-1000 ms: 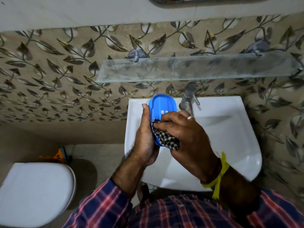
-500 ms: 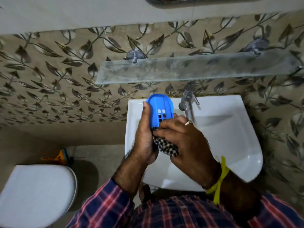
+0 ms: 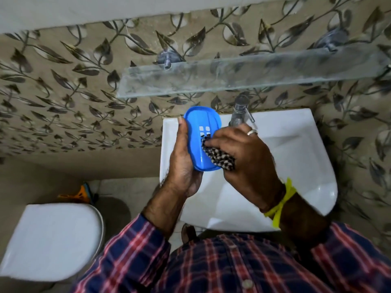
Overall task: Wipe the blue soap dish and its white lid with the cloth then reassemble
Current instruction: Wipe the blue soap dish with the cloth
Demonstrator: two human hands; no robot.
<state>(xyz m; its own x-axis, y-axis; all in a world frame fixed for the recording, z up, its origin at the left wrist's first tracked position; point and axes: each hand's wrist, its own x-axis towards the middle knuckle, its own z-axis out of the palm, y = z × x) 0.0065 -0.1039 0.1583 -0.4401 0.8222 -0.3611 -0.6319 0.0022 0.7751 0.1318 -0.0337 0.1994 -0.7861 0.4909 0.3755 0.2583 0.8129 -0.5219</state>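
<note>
The blue soap dish [image 3: 200, 127] is an oval tray with small square drain holes, tilted up over the sink's left rim. My left hand [image 3: 183, 157] grips its left edge, thumb along the rim. A black-and-white checked cloth [image 3: 220, 156] is bunched in my right hand [image 3: 243, 157], which presses it against the dish's inner face near the holes. A ring shows on one right finger. The white lid is not in view.
A white wall sink [image 3: 296, 166] lies below the hands, with a chrome tap [image 3: 240, 112] at its back. A glass shelf [image 3: 243, 74] juts from the leaf-patterned wall above. A white toilet lid [image 3: 53, 240] sits lower left, orange items [image 3: 81, 194] behind it.
The cloth in my right hand has slid along the inside of the dish, and more of the dish's lower part now shows. My left hand keeps the same grip.
</note>
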